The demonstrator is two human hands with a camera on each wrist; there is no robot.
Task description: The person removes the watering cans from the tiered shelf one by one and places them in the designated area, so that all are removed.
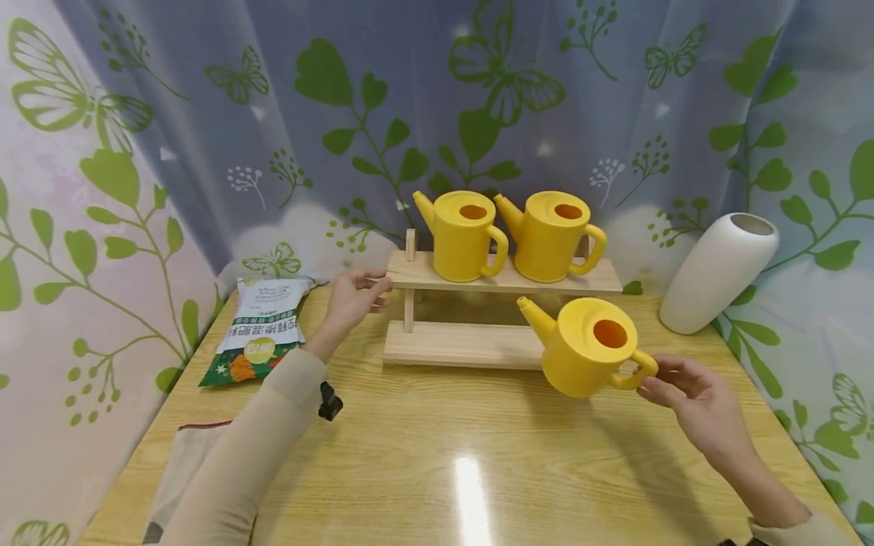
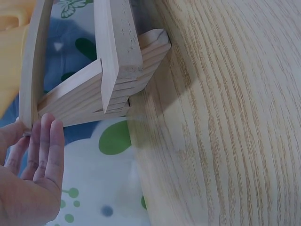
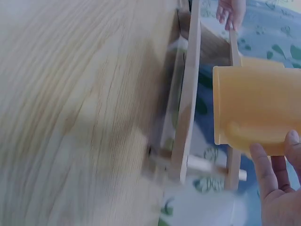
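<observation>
My right hand (image 1: 706, 406) pinches the handle of a yellow watering can (image 1: 580, 371) with thumb and fingers. The can hangs tilted before the right part of the lower shelf, its spout pointing left. In the right wrist view its yellow side (image 3: 258, 103) overlaps the wooden stand. My left hand (image 1: 351, 303) grips the left end of the stand's upper shelf (image 1: 403, 269), fingertips at the board's corner in the left wrist view. Two more yellow watering cans, a left one (image 1: 459, 246) and a right one (image 1: 546, 246), stand upright on the upper shelf, spouts left.
A white vase (image 1: 717, 277) leans at the table's back right. At the left lies a green and white printed bag (image 1: 262, 326), with a grey cloth (image 1: 184, 462) nearer me, partly behind my left sleeve. A patterned curtain (image 1: 403, 91) hangs behind the stand.
</observation>
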